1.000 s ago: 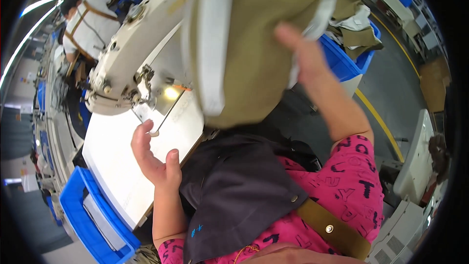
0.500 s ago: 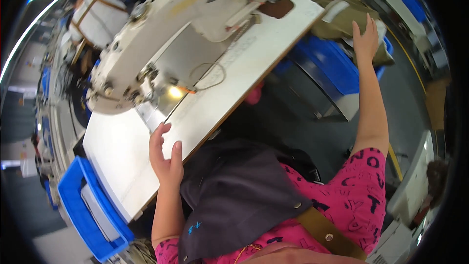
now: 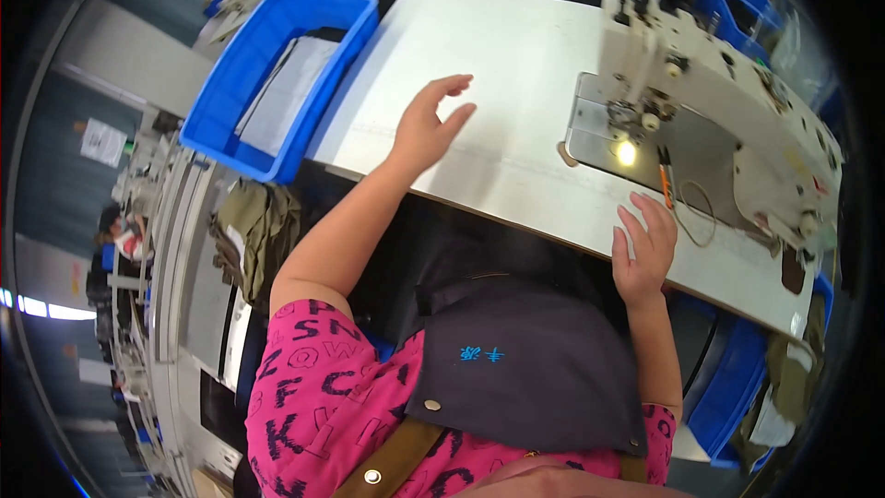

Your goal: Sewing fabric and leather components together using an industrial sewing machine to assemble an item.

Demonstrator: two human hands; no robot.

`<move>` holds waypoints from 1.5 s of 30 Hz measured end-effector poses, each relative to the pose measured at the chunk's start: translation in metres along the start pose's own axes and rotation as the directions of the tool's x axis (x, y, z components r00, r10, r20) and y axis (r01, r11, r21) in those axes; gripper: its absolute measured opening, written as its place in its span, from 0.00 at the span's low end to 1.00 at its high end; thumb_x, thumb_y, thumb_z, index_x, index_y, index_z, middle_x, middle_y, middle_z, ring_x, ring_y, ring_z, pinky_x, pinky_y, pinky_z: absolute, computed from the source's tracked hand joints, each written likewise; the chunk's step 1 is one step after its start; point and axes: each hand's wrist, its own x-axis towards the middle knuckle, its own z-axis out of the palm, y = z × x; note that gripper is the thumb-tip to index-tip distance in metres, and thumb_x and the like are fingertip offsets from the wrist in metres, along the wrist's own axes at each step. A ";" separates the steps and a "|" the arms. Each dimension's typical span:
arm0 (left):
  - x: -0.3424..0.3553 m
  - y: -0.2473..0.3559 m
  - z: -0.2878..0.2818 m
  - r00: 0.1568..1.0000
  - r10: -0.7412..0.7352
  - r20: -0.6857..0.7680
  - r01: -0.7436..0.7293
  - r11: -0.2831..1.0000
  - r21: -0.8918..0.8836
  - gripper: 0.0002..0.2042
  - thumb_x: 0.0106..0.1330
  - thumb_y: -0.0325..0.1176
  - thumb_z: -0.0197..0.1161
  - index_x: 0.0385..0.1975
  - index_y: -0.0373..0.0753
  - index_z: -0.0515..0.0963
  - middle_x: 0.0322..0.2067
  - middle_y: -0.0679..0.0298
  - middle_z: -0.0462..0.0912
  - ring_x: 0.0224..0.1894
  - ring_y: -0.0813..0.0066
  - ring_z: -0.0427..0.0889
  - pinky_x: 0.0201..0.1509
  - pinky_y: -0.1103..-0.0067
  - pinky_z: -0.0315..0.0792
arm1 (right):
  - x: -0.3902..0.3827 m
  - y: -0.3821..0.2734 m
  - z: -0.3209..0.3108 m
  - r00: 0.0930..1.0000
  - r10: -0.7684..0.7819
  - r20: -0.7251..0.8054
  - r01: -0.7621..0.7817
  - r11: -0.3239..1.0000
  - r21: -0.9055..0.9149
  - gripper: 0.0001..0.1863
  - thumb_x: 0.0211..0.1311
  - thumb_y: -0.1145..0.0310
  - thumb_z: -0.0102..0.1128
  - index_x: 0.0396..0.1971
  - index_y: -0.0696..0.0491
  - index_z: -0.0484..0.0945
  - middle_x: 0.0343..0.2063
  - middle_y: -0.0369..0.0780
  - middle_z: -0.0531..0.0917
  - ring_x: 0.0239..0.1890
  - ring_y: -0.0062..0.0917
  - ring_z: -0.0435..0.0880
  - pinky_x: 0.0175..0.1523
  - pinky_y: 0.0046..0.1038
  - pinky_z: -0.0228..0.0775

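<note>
My left hand [image 3: 431,124] hovers over the left part of the white sewing table [image 3: 489,37], fingers bent and apart, holding nothing. My right hand [image 3: 645,249] is over the table's front edge, its fingers spread and no object in them. Just beyond its fingertips lies a small orange and dark tool [image 3: 666,177], whose kind I cannot make out, next to a loop of thin cord [image 3: 705,221]. The sewing machine [image 3: 737,97] stands at the right, its lamp [image 3: 627,152] shining on the metal plate by the needle.
A blue bin [image 3: 207,120] at the table's left end holds flat pale pieces [image 3: 288,92]. Olive cloth [image 3: 258,235] hangs below it. At the lower right, more olive cloth [image 3: 795,373] lies over another blue bin [image 3: 733,383]. Other blue bins stand behind the table.
The view has swung to the left. My right hand has left the olive cloth at the right-hand bin and come to the table's front edge; my left hand has moved away from the machine, leftward.
</note>
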 end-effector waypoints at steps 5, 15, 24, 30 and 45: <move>0.018 -0.138 -0.133 0.951 -0.063 -0.304 0.137 0.964 0.229 0.19 0.66 0.38 0.71 0.55 0.40 0.82 0.49 0.57 0.87 0.52 0.63 0.84 0.57 0.70 0.76 | 0.030 -0.028 0.044 0.996 -0.005 0.088 -0.008 0.990 0.140 0.16 0.58 0.75 0.67 0.48 0.56 0.84 0.54 0.44 0.83 0.59 0.44 0.78 0.64 0.43 0.68; -0.014 -0.302 -0.263 0.781 -0.588 -0.208 0.505 0.400 0.765 0.29 0.64 0.44 0.69 0.68 0.56 0.73 0.60 0.56 0.80 0.63 0.55 0.79 0.61 0.61 0.76 | 0.027 -0.019 0.065 0.936 0.236 0.260 -0.243 0.970 -0.005 0.10 0.64 0.73 0.62 0.44 0.58 0.83 0.51 0.46 0.84 0.58 0.44 0.78 0.65 0.41 0.67; 0.007 -0.310 -0.243 0.829 -0.559 -0.025 0.276 0.369 0.887 0.17 0.69 0.41 0.62 0.57 0.51 0.76 0.49 0.59 0.87 0.52 0.54 0.86 0.53 0.59 0.79 | 0.025 -0.023 0.067 0.930 0.239 0.280 -0.222 0.971 -0.092 0.10 0.65 0.71 0.63 0.43 0.58 0.84 0.49 0.45 0.84 0.55 0.43 0.80 0.62 0.40 0.69; -0.004 -0.320 -0.263 0.786 -0.545 -0.293 0.578 0.478 0.662 0.16 0.71 0.46 0.62 0.52 0.47 0.79 0.41 0.55 0.88 0.49 0.51 0.86 0.49 0.58 0.78 | 0.029 -0.024 0.069 0.934 0.198 0.297 -0.175 0.979 -0.102 0.10 0.65 0.71 0.62 0.42 0.58 0.84 0.48 0.45 0.84 0.54 0.42 0.80 0.62 0.40 0.69; -0.004 -0.296 -0.251 0.808 -0.568 -0.156 0.475 0.471 0.744 0.14 0.68 0.42 0.63 0.47 0.41 0.82 0.48 0.51 0.87 0.52 0.52 0.85 0.54 0.61 0.78 | 0.028 -0.024 0.071 0.945 0.178 0.276 -0.155 0.983 -0.101 0.09 0.63 0.73 0.64 0.42 0.58 0.84 0.47 0.46 0.84 0.52 0.42 0.81 0.59 0.40 0.71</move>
